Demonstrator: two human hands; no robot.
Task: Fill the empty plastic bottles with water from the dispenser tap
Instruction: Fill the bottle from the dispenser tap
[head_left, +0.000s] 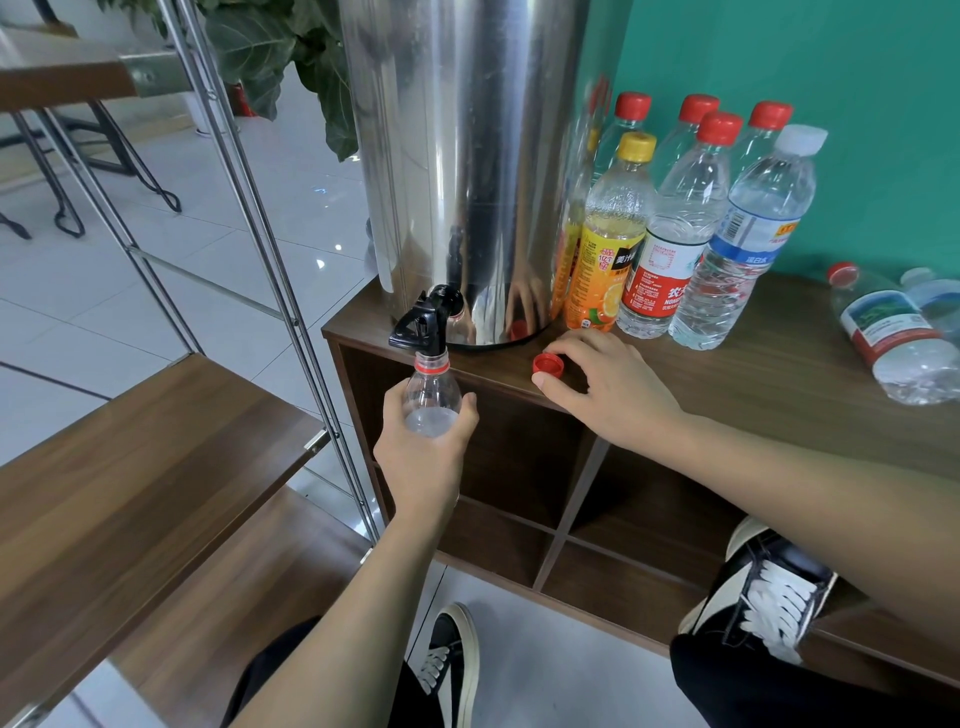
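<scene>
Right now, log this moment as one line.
left hand: holds bottle under tap | right hand: touching red cap | cabinet top

A refreshment corner in what appears to be an office or canteen common area: a tall stainless-steel water dispenser (457, 156) with a black tap (423, 325) is standing on a low wood-veneer cubby cabinet (727, 384) against a teal wall (831, 62). Capped plastic drink bottles (691, 228) are clustering beside the urn. Glossy white floor tiles (156, 270) are reflecting ceiling lights, while metal-framed wooden shelving (145, 431), black table legs (67, 218) and a large-leafed potted plant (291, 57) are filling the background, suggesting shared workplace seating rather than a private home.
</scene>
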